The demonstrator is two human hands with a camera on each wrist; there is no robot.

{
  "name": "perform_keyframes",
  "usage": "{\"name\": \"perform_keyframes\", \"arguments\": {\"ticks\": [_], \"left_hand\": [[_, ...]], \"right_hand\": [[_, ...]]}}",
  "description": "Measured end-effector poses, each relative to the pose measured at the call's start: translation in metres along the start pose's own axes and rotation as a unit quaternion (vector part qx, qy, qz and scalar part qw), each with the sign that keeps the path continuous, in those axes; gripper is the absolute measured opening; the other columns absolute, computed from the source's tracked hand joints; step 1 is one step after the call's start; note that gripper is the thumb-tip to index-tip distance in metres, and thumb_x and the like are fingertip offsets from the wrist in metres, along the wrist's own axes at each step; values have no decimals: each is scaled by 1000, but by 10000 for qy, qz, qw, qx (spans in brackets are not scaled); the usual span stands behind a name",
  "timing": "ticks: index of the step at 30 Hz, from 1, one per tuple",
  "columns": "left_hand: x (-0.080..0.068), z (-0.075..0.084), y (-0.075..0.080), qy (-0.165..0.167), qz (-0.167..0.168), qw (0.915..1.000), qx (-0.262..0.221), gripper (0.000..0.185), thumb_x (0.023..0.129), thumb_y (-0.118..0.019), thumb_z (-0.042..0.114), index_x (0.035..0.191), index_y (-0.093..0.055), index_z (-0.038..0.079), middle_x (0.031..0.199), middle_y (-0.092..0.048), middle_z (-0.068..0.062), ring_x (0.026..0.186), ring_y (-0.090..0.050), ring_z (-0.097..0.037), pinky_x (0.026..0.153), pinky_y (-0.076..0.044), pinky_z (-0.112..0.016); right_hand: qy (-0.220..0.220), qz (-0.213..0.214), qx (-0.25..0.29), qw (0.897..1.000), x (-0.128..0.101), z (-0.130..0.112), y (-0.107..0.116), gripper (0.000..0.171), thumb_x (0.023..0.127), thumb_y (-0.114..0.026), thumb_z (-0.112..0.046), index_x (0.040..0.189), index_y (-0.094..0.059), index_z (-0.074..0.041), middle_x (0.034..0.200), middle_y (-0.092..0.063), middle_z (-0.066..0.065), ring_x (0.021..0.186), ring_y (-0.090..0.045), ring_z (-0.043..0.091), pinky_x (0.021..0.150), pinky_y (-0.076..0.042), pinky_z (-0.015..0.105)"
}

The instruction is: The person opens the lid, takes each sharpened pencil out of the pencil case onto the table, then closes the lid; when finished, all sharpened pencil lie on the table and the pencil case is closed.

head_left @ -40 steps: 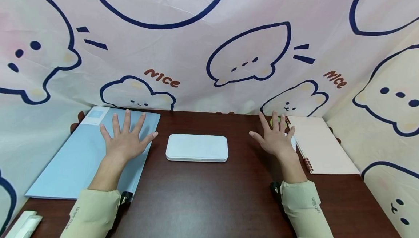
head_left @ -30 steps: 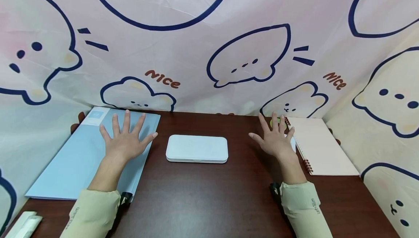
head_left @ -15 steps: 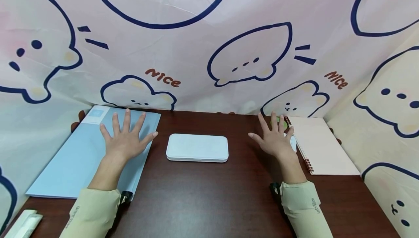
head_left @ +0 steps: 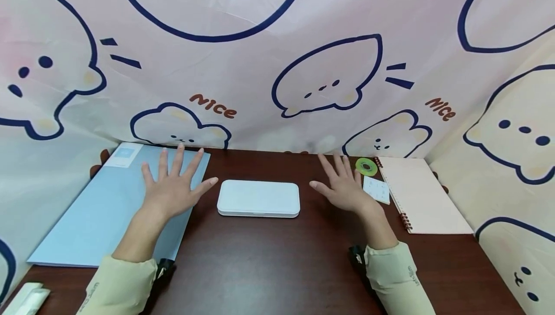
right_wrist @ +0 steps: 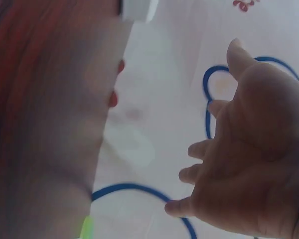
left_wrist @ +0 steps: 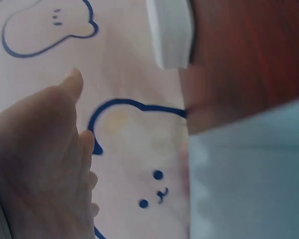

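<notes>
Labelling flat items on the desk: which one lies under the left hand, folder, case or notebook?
The light blue folder at the table's left; the left hand is spread above it. The white case sits between both hands, the pink spiral notebook far right.

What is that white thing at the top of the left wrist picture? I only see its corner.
Observer: A flat white case with rounded corners, lying in the middle of the dark table.
Operator: Is the right hand touching it?
Observer: No. The right hand is spread open just right of the case, with a gap between them.
Operator: What's past that hand?
Observer: A small green disc, a white card and a pink spiral notebook.
</notes>
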State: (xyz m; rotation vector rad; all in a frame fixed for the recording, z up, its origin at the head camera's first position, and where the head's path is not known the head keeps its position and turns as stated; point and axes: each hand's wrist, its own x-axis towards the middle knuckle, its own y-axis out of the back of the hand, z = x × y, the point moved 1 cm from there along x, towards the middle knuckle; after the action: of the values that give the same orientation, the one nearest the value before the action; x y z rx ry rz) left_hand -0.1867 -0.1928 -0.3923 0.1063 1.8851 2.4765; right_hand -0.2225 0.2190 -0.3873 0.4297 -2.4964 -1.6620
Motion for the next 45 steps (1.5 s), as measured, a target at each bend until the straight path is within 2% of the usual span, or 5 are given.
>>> {"name": "perform_keyframes", "arguments": {"ticks": [11, 20, 29, 38, 45], "left_hand": [[-5, 26, -14, -879, -575, 9935, -432, 116, 86, -60, 75, 165, -2, 12, 171, -3, -18, 155, -5, -49, 115, 3, -77], [-3, 28, -35, -1373, -1010, 9829, -698, 125, 75, -82, 61, 164, -12, 7, 168, -22, -19, 152, -28, -42, 115, -19, -75], [3, 29, -37, -1476, -1442, 9753, -794, 107, 82, -82, 45, 161, -23, 3, 165, -27, -22, 147, -37, -43, 113, -36, -63], [6, 25, -38, -1387, -1391, 9766, -872, 96, 86, -80, 40, 160, -29, 6, 162, -36, -22, 146, -39, -43, 113, -38, -61], [7, 29, -39, -1511, -1104, 9816, -382, 95, 83, -82, 41, 158, -35, 7, 157, -44, -21, 140, -48, -42, 110, -43, -58]], "right_hand": [[1380, -759, -89, 9875, 3, -48, -20, 90, 96, -64, -53, 164, -8, -34, 173, 1, 10, 159, 1, 36, 121, -10, 70], [1286, -1459, -411, 9800, 7, -62, -39, 94, 87, -78, -47, 162, -24, -32, 170, -20, 11, 156, -25, 29, 121, -32, 54], [1357, -1321, -897, 9778, 13, -62, -45, 87, 87, -80, -41, 159, -34, -28, 167, -29, 9, 154, -31, 26, 118, -38, 50], [1704, -1120, -953, 9743, 18, -60, -45, 81, 85, -81, -44, 155, -44, -27, 161, -41, 10, 145, -46, 29, 113, -43, 50], [1810, -878, -1154, 9727, 25, -53, -45, 77, 80, -83, -48, 149, -53, -31, 154, -52, 6, 137, -55, 25, 109, -47, 47]]}}
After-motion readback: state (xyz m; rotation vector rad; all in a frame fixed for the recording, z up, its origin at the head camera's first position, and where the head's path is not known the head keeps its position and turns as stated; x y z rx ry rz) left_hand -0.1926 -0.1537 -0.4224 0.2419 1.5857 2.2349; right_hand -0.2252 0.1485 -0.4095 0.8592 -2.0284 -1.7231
